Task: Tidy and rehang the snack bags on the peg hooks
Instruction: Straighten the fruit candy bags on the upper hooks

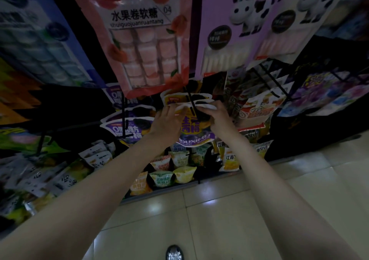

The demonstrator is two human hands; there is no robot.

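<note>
A yellow and purple prune snack bag hangs at the middle of the rack, its white top edge at a black peg hook. My left hand grips the bag's top left corner. My right hand pinches its top right corner beside the hook. Another bag of the same kind hangs on the hook just behind it. Whether the held bag's hole sits on the hook is hidden by my fingers.
A pink fruit-roll candy bag and purple cow-print bags hang above. Purple prune bags hang to the left, red and white bags to the right. Small snack packs fill the lower rows above a tiled floor.
</note>
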